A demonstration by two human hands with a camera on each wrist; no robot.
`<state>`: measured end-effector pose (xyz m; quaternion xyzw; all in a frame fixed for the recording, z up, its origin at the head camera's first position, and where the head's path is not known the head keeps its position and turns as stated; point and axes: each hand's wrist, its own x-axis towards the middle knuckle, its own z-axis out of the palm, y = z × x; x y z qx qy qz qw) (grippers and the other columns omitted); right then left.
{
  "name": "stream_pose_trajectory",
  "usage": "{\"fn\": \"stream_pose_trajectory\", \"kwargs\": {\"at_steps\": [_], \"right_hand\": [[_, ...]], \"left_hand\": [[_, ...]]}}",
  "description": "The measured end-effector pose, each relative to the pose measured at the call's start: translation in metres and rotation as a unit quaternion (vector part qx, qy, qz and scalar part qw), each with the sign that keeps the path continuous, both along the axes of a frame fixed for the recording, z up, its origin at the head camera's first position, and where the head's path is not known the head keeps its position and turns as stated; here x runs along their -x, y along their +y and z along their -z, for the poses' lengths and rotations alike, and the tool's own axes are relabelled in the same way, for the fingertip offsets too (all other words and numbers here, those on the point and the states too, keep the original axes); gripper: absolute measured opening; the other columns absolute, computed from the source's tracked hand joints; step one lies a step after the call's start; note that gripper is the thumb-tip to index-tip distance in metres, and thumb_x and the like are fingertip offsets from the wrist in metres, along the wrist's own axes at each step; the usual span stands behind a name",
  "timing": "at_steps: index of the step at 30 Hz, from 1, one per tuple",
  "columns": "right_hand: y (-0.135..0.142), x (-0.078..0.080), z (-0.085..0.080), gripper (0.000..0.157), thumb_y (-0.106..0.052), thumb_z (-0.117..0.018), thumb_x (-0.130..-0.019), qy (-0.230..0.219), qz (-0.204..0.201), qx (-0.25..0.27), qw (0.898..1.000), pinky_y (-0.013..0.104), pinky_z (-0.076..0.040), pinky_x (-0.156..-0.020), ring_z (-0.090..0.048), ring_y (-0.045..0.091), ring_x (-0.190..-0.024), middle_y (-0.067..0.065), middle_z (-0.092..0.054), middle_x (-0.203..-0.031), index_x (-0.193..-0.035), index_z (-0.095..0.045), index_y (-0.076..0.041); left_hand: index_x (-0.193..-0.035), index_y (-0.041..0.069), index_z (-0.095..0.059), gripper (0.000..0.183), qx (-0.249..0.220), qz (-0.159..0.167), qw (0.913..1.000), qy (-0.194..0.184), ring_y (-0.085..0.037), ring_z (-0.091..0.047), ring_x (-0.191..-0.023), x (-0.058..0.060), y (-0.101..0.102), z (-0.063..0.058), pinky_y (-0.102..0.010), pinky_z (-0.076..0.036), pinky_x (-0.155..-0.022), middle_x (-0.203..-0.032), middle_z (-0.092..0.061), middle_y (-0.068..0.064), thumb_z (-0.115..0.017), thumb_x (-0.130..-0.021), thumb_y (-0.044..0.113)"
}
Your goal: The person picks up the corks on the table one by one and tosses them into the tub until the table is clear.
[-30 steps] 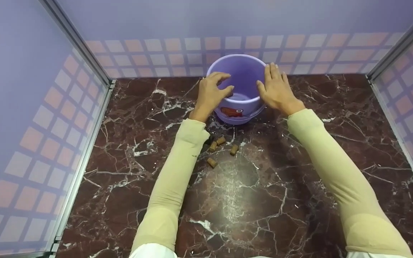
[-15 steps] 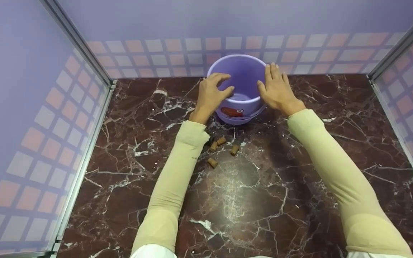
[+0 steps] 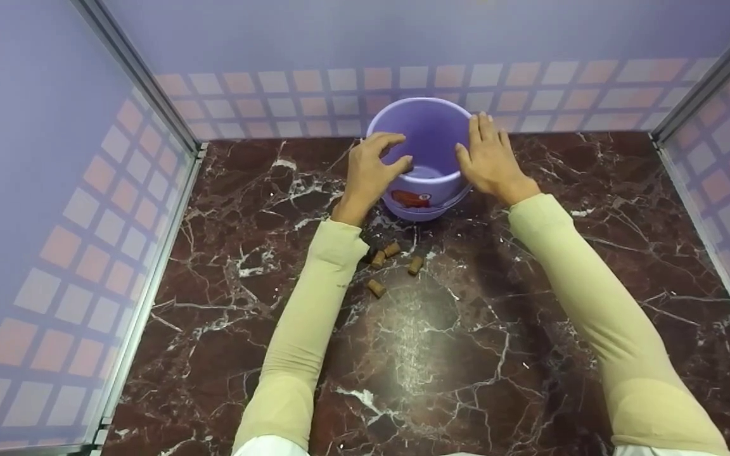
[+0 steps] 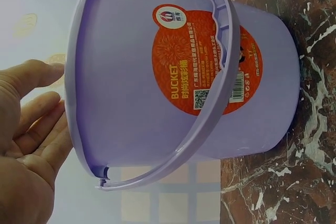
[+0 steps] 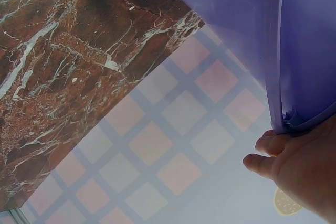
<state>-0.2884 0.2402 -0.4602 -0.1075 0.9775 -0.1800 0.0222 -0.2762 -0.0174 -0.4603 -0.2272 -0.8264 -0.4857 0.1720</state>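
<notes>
The purple bucket (image 3: 429, 152) stands upright, opening upward, long axis vertical.

A booth-like enclosure: printed purple panels (image 3: 365, 38) in grey framing (image 3: 132, 63) around a marbled surface (image 3: 466, 367)

The left hand (image 3: 370, 174) and right hand (image 3: 490, 161) are bare. A pale yellow left sleeve (image 3: 301, 329) and matching right sleeve (image 3: 602, 310) reach the wrists, wrinkled midway; the left bears a small dark mark (image 3: 342, 286). White fabric (image 3: 270, 447) edges their near ends.
</notes>
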Motion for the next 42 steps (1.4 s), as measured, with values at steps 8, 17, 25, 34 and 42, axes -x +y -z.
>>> {"fn": "stream_pose_trajectory", "kwargs": {"at_steps": [8,17,25,34,42], "right_hand": [[0.0,0.0,0.0,0.077,-0.039,-0.025,-0.112,-0.003,-0.004,-0.001,1.0,0.054,0.006,-0.13,0.003,0.045,-0.16,0.035,-0.001,-0.171,-0.164,-0.003,0.013],[0.0,0.0,0.0,0.077,-0.04,-0.025,-0.112,-0.007,-0.002,-0.001,1.0,0.054,0.007,-0.129,0.004,0.044,-0.161,0.034,0.002,-0.172,-0.164,-0.002,0.013],[0.0,0.001,0.001,0.077,-0.04,-0.026,-0.112,-0.006,0.0,0.002,1.0,0.054,0.006,-0.13,0.003,0.043,-0.161,0.033,0.001,-0.172,-0.164,-0.002,0.013],[0.0,0.001,0.001,0.076,-0.036,-0.029,-0.112,-0.006,0.003,0.008,1.0,0.053,0.006,-0.13,0.003,0.043,-0.161,0.033,0.0,-0.172,-0.164,-0.003,0.013],[0.0,0.001,0.0,0.076,-0.038,-0.028,-0.112,-0.004,0.004,0.004,1.0,0.053,0.005,-0.13,0.001,0.044,-0.161,0.033,0.0,-0.172,-0.164,-0.004,0.012]], "left_hand": [[-0.116,-0.007,-0.077,0.034,-0.032,0.002,0.9994,0.013,-0.031,-0.072,-0.112,-0.01,-0.004,0.001,-0.02,-0.051,-0.102,-0.119,-0.075,-0.02,-0.089,-0.086,0.004],[-0.114,-0.006,-0.078,0.034,-0.046,-0.016,0.9986,0.02,-0.031,-0.072,-0.111,-0.02,-0.01,0.006,-0.021,-0.053,-0.099,-0.118,-0.076,-0.019,-0.09,-0.084,0.003],[-0.112,-0.008,-0.078,0.03,-0.073,-0.015,0.996,0.048,-0.032,-0.072,-0.11,-0.03,-0.014,0.011,-0.023,-0.055,-0.098,-0.117,-0.076,-0.019,-0.088,-0.085,-0.001],[-0.113,-0.008,-0.078,0.03,-0.089,-0.017,0.9945,0.051,-0.031,-0.071,-0.113,-0.042,-0.019,0.014,-0.024,-0.054,-0.102,-0.117,-0.076,-0.019,-0.088,-0.085,0.0],[-0.113,-0.006,-0.078,0.03,-0.093,-0.029,0.9941,0.048,-0.03,-0.073,-0.111,-0.052,-0.024,0.024,-0.025,-0.055,-0.101,-0.117,-0.076,-0.018,-0.089,-0.085,0.002]]}}
